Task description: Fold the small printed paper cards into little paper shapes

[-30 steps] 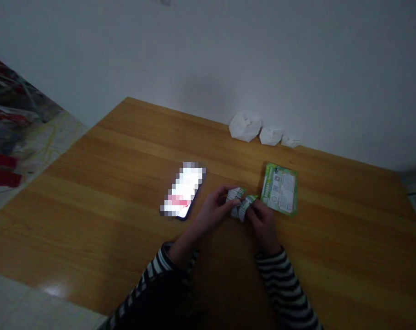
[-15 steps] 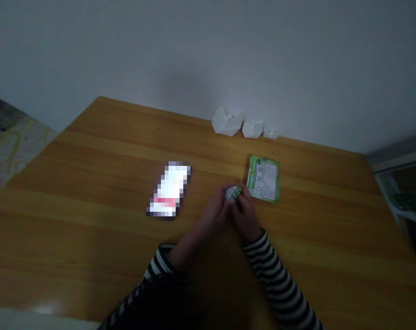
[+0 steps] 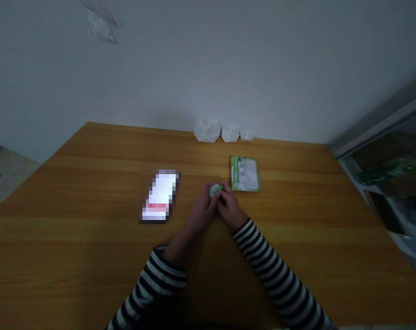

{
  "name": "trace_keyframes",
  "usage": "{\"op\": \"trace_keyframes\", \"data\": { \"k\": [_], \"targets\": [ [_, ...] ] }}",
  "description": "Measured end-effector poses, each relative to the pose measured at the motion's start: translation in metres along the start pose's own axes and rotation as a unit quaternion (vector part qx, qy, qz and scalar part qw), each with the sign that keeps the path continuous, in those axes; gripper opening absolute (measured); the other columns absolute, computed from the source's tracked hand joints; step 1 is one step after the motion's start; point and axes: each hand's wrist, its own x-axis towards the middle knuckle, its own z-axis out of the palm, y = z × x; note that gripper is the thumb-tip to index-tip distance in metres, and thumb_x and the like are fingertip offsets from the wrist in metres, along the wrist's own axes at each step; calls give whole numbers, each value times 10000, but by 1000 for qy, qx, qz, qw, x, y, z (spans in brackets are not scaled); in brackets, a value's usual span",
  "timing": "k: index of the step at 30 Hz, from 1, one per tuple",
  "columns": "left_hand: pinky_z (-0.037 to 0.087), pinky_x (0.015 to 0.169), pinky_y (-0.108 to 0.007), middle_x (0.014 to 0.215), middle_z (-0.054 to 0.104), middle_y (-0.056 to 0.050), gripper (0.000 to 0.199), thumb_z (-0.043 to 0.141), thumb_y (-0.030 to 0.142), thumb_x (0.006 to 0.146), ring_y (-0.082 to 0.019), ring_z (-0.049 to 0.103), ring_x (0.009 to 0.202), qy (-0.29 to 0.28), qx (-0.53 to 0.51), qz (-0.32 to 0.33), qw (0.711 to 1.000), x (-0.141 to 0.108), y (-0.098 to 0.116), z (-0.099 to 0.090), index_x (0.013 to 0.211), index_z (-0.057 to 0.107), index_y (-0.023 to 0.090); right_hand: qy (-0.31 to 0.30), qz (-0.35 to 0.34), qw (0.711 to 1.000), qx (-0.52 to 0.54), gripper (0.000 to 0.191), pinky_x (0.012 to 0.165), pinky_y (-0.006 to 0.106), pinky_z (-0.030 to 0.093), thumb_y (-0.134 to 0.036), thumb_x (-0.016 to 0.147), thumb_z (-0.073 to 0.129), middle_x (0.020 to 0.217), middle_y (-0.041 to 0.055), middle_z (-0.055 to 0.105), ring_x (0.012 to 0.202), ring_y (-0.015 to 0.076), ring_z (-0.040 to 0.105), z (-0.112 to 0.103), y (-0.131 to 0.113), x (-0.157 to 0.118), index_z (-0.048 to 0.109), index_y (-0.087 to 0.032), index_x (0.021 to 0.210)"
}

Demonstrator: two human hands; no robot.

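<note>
Between my two hands is a small green-and-white printed piece of folded paper; fingers hide much of its edges. My left hand is closed on its left side, thumb over the near edge. On the right side my right hand grips it too, fingertips close to the left thumb. Just beyond my right hand lies a flat green-bordered printed sheet or stack of sheets. Three white folded paper shapes, large, medium and small, stand in a row by the wall.
A phone with a lit, blurred screen lies on the wooden table left of my hands. The pale wall meets the table's far edge. Off the right edge are a frame and shelf-like space with green material.
The camera view has tilted up and turned, so everything sits further left in it. Both hands still hold the folded paper, with the fingers slightly shifted around it.
</note>
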Motion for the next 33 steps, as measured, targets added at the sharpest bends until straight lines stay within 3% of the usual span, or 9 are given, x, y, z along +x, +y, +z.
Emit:
{"op": "trace_keyframes", "data": {
  "k": [5, 9, 12, 16, 18, 21, 27, 33],
  "targets": [
    [520, 902, -397, 1093, 655, -87, 290, 405, 337, 976, -212, 642, 977, 14, 46, 4, 999, 1, -4, 2, 1198, 501, 176, -14, -22, 1000, -12, 252, 1028, 385, 455, -149, 850, 507, 1223, 125, 602, 1153, 228, 580, 1, 1, -2, 677, -180, 1034],
    [543, 848, -434, 1060, 670, -100, 334, 374, 389, 985, -237, 660, 933, 33, 103, 17, 994, 2, -6, -7, 1210, 508, 182, 72, -50, 995, -55, 204, 907, 359, 521, -210, 924, 497, 1096, 107, 652, 1021, 215, 622, -4, -6, -5, 681, -201, 1010],
    [531, 864, -478, 1044, 671, -124, 303, 402, 371, 968, -265, 653, 937, 49, 148, 36, 987, 7, -12, -17, 1148, 544, 172, 144, -86, 962, -214, 222, 992, 468, 454, -241, 931, 538, 1101, 95, 694, 1068, 260, 598, -17, -6, -7, 673, -231, 1107],
    [516, 906, -445, 1055, 651, -130, 266, 416, 336, 954, -261, 631, 990, 72, 244, 55, 965, 14, -26, -23, 1071, 592, 175, 183, -86, 916, -346, 443, 1098, 602, 327, -319, 883, 640, 1374, 143, 593, 1302, 350, 489, -35, 18, -6, 589, -204, 1308],
    [522, 885, -429, 1019, 637, -128, 275, 382, 331, 965, -252, 626, 957, 63, 257, 52, 963, 17, -31, -24, 980, 608, 174, 173, -82, 915, -356, 446, 1111, 623, 322, -315, 882, 648, 1332, 140, 632, 1280, 345, 533, -41, 34, -4, 597, -198, 1310],
    [500, 931, -453, 1030, 628, -123, 302, 349, 316, 975, -250, 614, 974, 67, 256, 57, 963, 19, -30, -30, 1020, 608, 166, 142, -69, 930, -332, 374, 1058, 547, 453, -299, 875, 666, 1317, 141, 647, 1237, 318, 589, -48, 46, -1, 669, -169, 1226],
    [474, 983, -466, 1109, 604, -118, 317, 390, 342, 977, -247, 601, 1050, 122, 221, 85, 964, 20, -20, -39, 1140, 597, 165, 93, -26, 941, -324, 379, 1079, 506, 468, -281, 863, 682, 1325, 117, 641, 1262, 294, 584, -58, 40, 1, 684, -167, 1225],
    [469, 987, -477, 1122, 593, -125, 320, 385, 331, 977, -251, 584, 1066, 134, 221, 86, 962, 21, -19, -37, 1139, 593, 150, 119, -8, 936, -332, 368, 1093, 500, 453, -332, 863, 641, 1332, 105, 633, 1259, 292, 587, -55, 33, -1, 707, -191, 1197]
  ]
}}
